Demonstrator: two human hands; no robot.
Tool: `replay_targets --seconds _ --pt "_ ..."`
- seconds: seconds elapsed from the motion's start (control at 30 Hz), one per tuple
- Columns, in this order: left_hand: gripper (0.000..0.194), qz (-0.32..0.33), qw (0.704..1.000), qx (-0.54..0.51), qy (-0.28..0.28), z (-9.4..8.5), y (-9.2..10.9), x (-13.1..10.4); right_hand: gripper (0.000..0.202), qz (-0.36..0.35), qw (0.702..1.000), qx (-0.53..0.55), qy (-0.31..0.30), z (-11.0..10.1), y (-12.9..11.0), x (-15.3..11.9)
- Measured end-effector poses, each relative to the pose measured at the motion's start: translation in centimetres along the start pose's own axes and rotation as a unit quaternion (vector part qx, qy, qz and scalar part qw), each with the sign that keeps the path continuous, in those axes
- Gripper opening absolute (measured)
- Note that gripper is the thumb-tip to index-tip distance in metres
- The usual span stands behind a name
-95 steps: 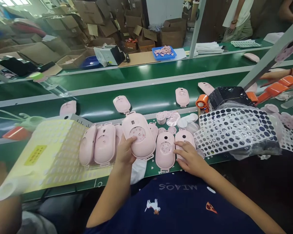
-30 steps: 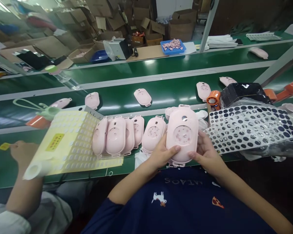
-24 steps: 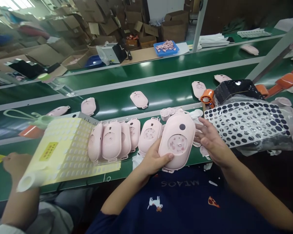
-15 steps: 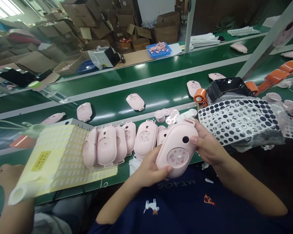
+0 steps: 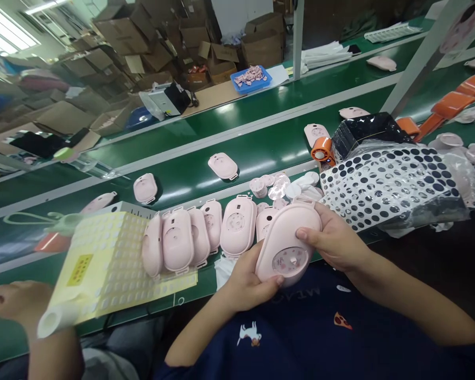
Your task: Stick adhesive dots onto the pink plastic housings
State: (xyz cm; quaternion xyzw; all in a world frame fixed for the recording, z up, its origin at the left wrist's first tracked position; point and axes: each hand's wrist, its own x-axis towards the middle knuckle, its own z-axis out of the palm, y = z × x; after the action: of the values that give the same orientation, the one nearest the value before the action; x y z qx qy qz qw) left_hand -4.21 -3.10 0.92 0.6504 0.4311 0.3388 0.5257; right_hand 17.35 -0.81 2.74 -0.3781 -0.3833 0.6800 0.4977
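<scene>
Lower right of frame centre, it's left hand (image 5: 243, 281) and right hand (image 5: 336, 237), fingers (image 5: 309, 236) clamped on one tilted pink shell (image 5: 283, 235)!

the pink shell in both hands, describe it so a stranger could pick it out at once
Start at the dark blue shirt by the green bench. There, the left hand and right hand grip a tilted pink shell with a round patterned disc in its face. Unlike the pink shells lined up on the bench, it is held.

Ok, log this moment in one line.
left hand: holding pink case, lower end | right hand: holding same case, upper end | case: tilted
</scene>
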Motion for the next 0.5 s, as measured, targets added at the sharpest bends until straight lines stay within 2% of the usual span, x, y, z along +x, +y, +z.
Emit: replay_targets --seconds 0.2,0.33,0.5 --pt "0.050 -0.025 1.000 0.012 -0.005 0.1 -0.1 0.0 0.062 0.026 1.000 -0.013 -0.009 -0.5 0.0 -0.4" --pt "0.051 -0.048 0.999 -0.007 0.001 0.2 0.1 0.4 0.061 0.019 0.999 -0.045 0.003 -0.7 0.0 -0.3" --pt "0.063 -0.039 0.996 -0.074 -0.003 0.6 -0.6 1.2 0.085 -0.032 0.997 -0.056 0.030 -0.8 0.8 0.3"
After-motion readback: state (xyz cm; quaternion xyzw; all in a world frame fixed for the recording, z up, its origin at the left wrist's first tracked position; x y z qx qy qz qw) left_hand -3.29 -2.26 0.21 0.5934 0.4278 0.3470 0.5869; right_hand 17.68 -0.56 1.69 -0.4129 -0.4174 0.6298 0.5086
